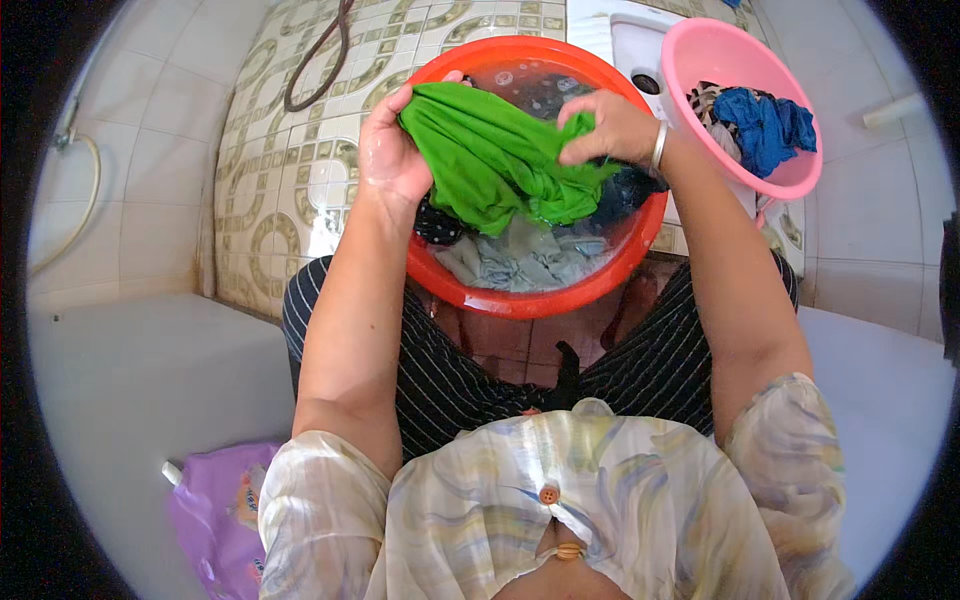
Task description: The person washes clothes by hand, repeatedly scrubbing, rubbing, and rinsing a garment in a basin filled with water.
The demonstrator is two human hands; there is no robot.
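A wet green cloth garment (pixel 490 150) is stretched between my two hands above a red basin (pixel 640 235). My left hand (pixel 393 150) grips its left end, the thumb along the upper edge. With thumb and fingers, my right hand (pixel 612 130) pinches the bunched right end; a white bangle (pixel 659 145) circles that wrist. Soapy water fills the basin. Pale grey-green clothes (pixel 530 262) lie soaking at its near side, and a black dotted cloth (pixel 436 222) shows at the left. Dark fabric (pixel 628 192) sits in the water at the right. The garment hides the basin's middle.
A pink basin (pixel 690 60) holding blue and patterned clothes (pixel 765 125) stands at the far right, by a white fixture with a dark drain hole (pixel 646 84). A brown hose (pixel 340 50) lies on the patterned tiles. A purple pouch (pixel 215 510) rests at my lower left.
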